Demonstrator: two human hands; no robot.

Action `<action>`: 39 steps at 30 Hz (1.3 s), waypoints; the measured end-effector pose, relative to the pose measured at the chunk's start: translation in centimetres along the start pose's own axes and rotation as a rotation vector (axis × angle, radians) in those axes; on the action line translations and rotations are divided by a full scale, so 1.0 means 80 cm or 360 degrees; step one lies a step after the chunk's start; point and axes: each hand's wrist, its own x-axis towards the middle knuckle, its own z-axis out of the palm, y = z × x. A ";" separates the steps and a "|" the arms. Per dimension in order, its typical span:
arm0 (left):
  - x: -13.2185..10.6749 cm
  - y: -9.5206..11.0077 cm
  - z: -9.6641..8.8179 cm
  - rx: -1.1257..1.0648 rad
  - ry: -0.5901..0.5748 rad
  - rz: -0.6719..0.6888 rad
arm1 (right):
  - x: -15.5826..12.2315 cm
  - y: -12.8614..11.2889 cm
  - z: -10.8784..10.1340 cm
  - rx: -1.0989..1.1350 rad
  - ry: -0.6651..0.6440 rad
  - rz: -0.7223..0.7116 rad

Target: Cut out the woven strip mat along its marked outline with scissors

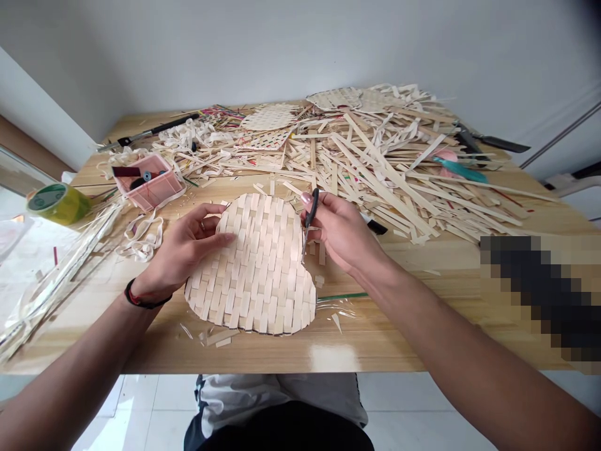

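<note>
A woven panel of pale flat strips (pixel 258 269), cut to a heart-like outline with a dark edge line, is held just over the table near its front. My left hand (pixel 200 235) grips the panel's left edge, thumb on top and fingers beneath. In my right hand (pixel 335 225) is a pair of scissors with black handles (pixel 312 210), fingers closed round the loops. Its blades point toward me and lie at the notch in the panel's right edge. Small strip offcuts (pixel 223 338) lie around the panel.
Loose strips (pixel 375 169) are heaped across the back and right of the wooden table (pixel 399 338). Other woven pieces (pixel 270 117) rest on the heap. At left are a pink basket (pixel 153 188), yellow tape (pixel 59 203) and long strips (pixel 61 272). Knives lie near both back corners.
</note>
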 end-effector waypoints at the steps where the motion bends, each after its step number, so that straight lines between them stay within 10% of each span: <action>1: 0.000 0.000 0.001 -0.0003 0.0001 0.0006 | 0.000 0.000 0.000 -0.0004 0.0005 -0.0006; 10: -0.001 0.004 0.002 -0.0035 0.0011 0.0033 | -0.006 0.002 0.002 -0.0013 -0.0211 -0.0071; 39: -0.002 0.007 -0.002 -0.0091 0.0062 0.0020 | 0.024 -0.019 -0.039 -0.0170 0.0098 -0.0225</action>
